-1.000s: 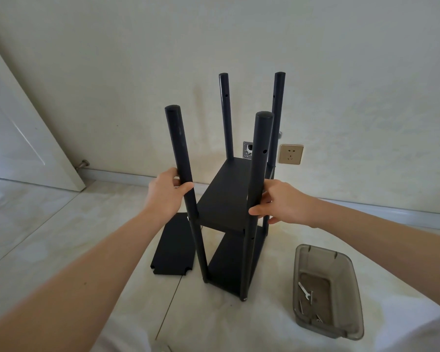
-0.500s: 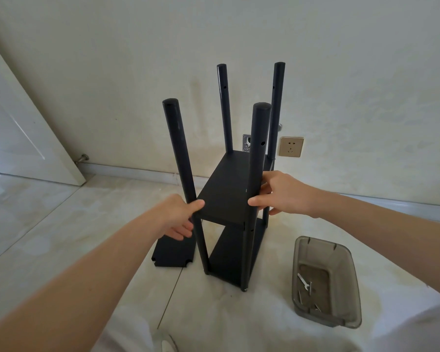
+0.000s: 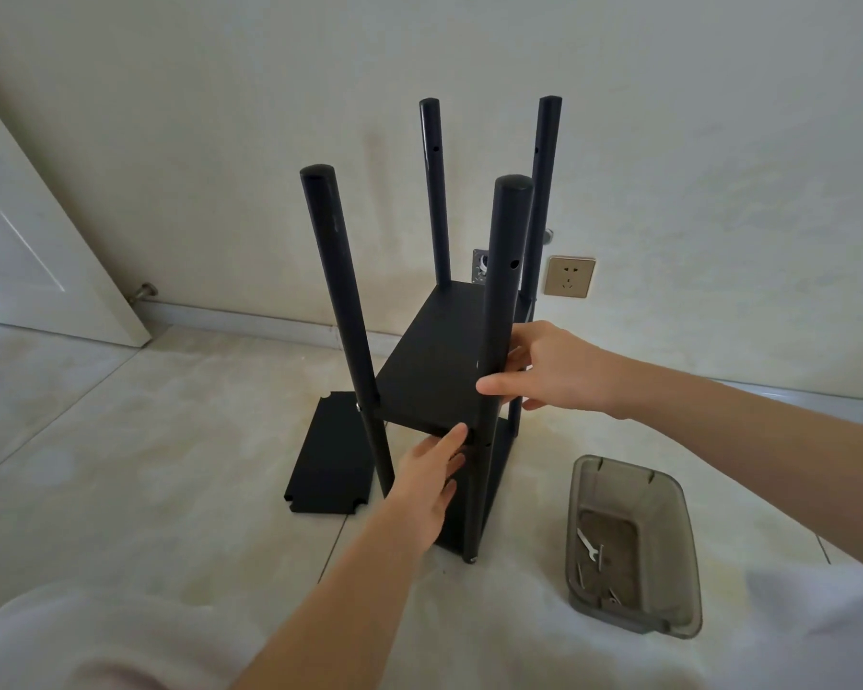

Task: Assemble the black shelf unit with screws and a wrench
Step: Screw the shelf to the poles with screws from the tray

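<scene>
Shelf unit: the shelf unit [image 3: 439,371] stands upright on the floor [image 3: 135,440] close to the wall, four posts rising well above the upper board [image 3: 434,361]; its long axis is vertical.

Boards: two are fitted, the upper one at mid-height and a lower one near the floor. A third, the loose board [image 3: 330,455], lies flat on the floor just left of the unit, touching or nearly touching the near-left post [image 3: 342,311].

Right hand: the right hand [image 3: 544,373] grips the near-right post [image 3: 499,341] at the level of the upper board, thumb across the front, fingers curled behind.

Left hand: the left hand [image 3: 429,483] reaches in low with fingers straight and close together, tips touching the underside or front edge of the upper board; which of the two I cannot tell.

Tray: the tray [image 3: 633,545] sits on the floor to the right, well apart from the unit, with the wrench [image 3: 588,542] and a few screws [image 3: 600,557] in it.

Key relation: I'd say the loose board goes on next, and it lies left and low, nearer the left hand; the fixings lie right, nearer the right hand, which is busy steadying the post.
</scene>
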